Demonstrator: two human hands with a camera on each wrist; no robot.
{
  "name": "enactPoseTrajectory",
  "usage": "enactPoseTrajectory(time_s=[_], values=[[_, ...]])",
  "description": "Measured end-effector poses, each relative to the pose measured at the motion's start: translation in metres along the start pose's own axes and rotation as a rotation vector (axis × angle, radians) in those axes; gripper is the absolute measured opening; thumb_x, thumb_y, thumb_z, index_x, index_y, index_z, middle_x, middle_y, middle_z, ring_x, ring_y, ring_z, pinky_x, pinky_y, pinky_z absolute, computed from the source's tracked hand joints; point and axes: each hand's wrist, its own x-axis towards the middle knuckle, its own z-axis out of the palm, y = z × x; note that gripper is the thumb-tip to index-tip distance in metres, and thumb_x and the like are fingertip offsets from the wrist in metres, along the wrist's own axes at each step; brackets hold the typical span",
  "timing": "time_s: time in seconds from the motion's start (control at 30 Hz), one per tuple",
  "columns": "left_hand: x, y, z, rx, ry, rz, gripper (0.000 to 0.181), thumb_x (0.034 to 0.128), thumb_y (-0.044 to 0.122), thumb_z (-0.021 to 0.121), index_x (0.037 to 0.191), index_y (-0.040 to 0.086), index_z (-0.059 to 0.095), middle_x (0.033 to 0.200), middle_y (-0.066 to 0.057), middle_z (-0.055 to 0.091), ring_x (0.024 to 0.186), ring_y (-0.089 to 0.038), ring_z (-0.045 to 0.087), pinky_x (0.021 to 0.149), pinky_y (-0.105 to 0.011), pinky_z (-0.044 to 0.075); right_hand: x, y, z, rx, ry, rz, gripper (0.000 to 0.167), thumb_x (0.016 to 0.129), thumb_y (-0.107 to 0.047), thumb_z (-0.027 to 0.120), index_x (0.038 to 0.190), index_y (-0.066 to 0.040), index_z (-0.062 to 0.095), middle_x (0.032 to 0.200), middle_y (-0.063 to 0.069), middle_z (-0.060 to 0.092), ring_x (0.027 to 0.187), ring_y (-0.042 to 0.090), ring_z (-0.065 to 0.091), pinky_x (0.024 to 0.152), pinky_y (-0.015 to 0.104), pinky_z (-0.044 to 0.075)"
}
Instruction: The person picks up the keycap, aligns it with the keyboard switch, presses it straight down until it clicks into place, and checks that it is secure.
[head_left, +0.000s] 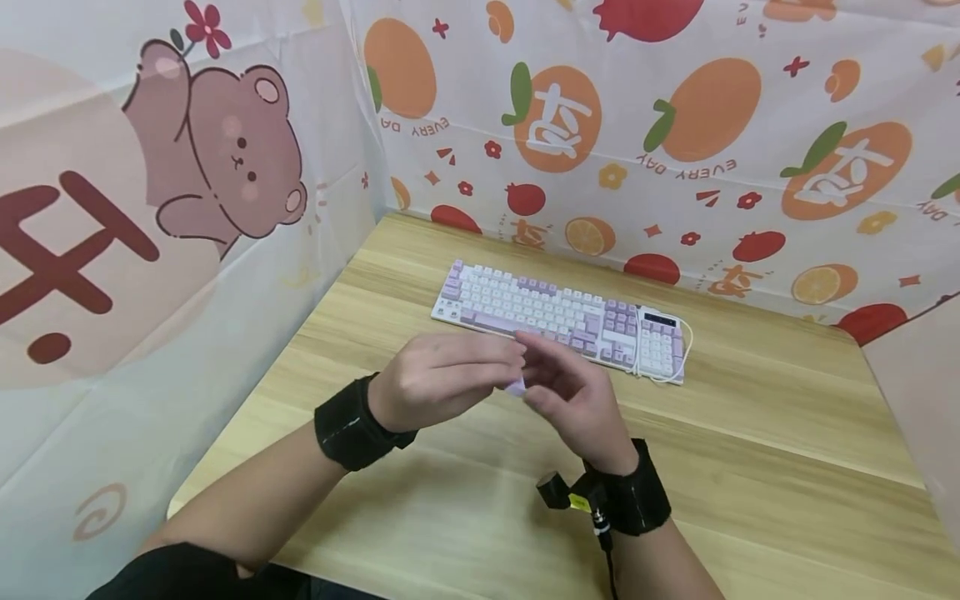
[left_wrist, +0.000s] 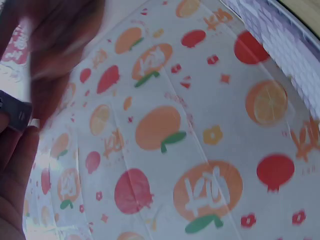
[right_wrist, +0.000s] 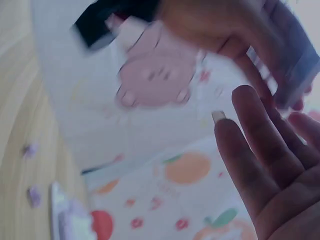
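Keycap, judging by its lilac colour and small blocky shape, is held up between the two hands, above the tabletop and on the near side of the keyboard. Slipping looks the likeliest trouble: with only fingertips on so small a thing, a loose pinch or a nudge from the other hand could drop it onto the wood. Turned in a pass, it might end up the wrong way round; and a careless reach forward could snag the cable at the keyboard's right end.

Left grip is clamped on the keycap, which pokes out just below its fingertips and is mostly hidden from the head view; the left wrist view shows its marked face. Right grip has thumb and fingers apart, with the keycap just beside them; whether they touch it, I cannot tell.
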Motion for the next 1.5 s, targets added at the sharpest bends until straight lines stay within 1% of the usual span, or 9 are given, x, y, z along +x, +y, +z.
enactPoseTrajectory(time_s=[0.3, 0.57, 0.67, 0.8, 0.97, 1.13, 1.23, 1.33, 1.5], values=[[-0.009, 0.0, 0.013, -0.108, 0.084, -0.059, 0.008, 0.0813, -0.007, 0.074, 0.088, -0.003, 0.072, 0.094, -0.015, 0.07, 0.092, -0.027, 0.069, 0.088, -0.032, 0.056, 0.004, 0.001, 0.011, -0.051, 0.129, -0.164, 0.035, 0.084, 0.007, 0.072, 0.116, 0.014, 0.063, 0.104, 0.016, 0.073, 0.088, 0.016, 0.072, 0.071, 0.033, 0.06], [-0.035, -0.042, 0.021, -0.064, 0.049, -0.524, 0.014, 0.0827, -0.007, 0.07, 0.092, 0.002, 0.073, 0.09, -0.009, 0.072, 0.084, -0.017, 0.067, 0.079, -0.021, 0.054, 0.013, 0.054, -0.018, -0.156, 0.276, 0.246, 0.017, 0.095, -0.009, 0.064, 0.106, 0.003, 0.07, 0.087, 0.017, 0.071, 0.07, 0.02, 0.069, 0.065, 0.032, 0.059], [-0.043, -0.05, 0.013, -0.081, 0.042, -0.639, 0.013, 0.0856, -0.004, 0.07, 0.096, 0.004, 0.073, 0.091, -0.008, 0.073, 0.078, -0.014, 0.065, 0.068, -0.021, 0.054, 0.008, 0.061, -0.023, -0.229, 0.134, 0.389, 0.022, 0.096, -0.02, 0.064, 0.11, -0.004, 0.07, 0.09, 0.014, 0.071, 0.071, 0.025, 0.065, 0.063, 0.032, 0.056], [-0.051, -0.056, 0.0, -0.066, 0.02, -0.757, 0.014, 0.0885, 0.0, 0.069, 0.102, 0.004, 0.073, 0.095, -0.007, 0.074, 0.076, -0.011, 0.065, 0.063, -0.021, 0.052, -0.007, 0.052, -0.014, -0.442, -0.244, 0.505, 0.038, 0.09, -0.04, 0.07, 0.12, -0.016, 0.068, 0.095, 0.004, 0.069, 0.08, 0.02, 0.063, 0.07, 0.029, 0.053], [-0.055, -0.059, -0.01, -0.056, 0.061, -0.847, 0.014, 0.089, 0.001, 0.069, 0.102, 0.004, 0.073, 0.095, -0.007, 0.075, 0.074, -0.011, 0.063, 0.064, -0.02, 0.05, -0.027, 0.035, 0.028, -0.747, -0.711, 0.447, 0.066, 0.069, -0.064, 0.078, 0.122, -0.029, 0.064, 0.098, -0.009, 0.06, 0.077, 0.005, 0.054, 0.064, 0.02, 0.046], [-0.054, -0.057, -0.01, -0.083, 0.059, -0.857, 0.014, 0.0893, 0.003, 0.07, 0.103, 0.004, 0.073, 0.094, -0.008, 0.074, 0.075, -0.01, 0.063, 0.065, -0.02, 0.051, -0.045, 0.042, 0.056, -0.856, -0.853, 0.34, 0.04, 0.072, -0.039, 0.086, 0.106, -0.027, 0.067, 0.084, -0.014, 0.055, 0.067, -0.002, 0.047, 0.057, 0.014, 0.04], [-0.054, -0.054, -0.009, -0.086, 0.076, -0.862, 0.014, 0.0888, 0.002, 0.07, 0.102, 0.003, 0.073, 0.093, -0.008, 0.074, 0.075, -0.01, 0.063, 0.066, -0.02, 0.05, -0.046, 0.049, 0.054, -0.8, -0.803, 0.335, 0.024, 0.076, -0.018, 0.08, 0.097, -0.023, 0.069, 0.081, -0.015, 0.058, 0.069, -0.002, 0.049, 0.062, 0.012, 0.041], [-0.05, -0.046, -0.01, -0.103, 0.096, -0.852, 0.015, 0.0875, -0.001, 0.07, 0.102, 0.003, 0.073, 0.092, -0.007, 0.075, 0.073, -0.008, 0.062, 0.065, -0.019, 0.049, -0.037, 0.045, 0.04, -0.604, -0.624, 0.346, 0.026, 0.08, -0.01, 0.074, 0.104, -0.017, 0.07, 0.088, -0.012, 0.065, 0.075, -0.002, 0.055, 0.068, 0.014, 0.048], [-0.032, -0.023, -0.011, -0.215, 0.09, -0.757, 0.015, 0.0874, -0.001, 0.07, 0.102, 0.001, 0.072, 0.091, -0.007, 0.073, 0.073, -0.01, 0.06, 0.064, -0.02, 0.048, -0.012, 0.017, 0.019, 0.183, -0.129, 0.123, 0.038, 0.085, 0.005, 0.071, 0.121, -0.002, 0.062, 0.11, 0.009, 0.069, 0.099, 0.019, 0.07, 0.084, 0.034, 0.058]])
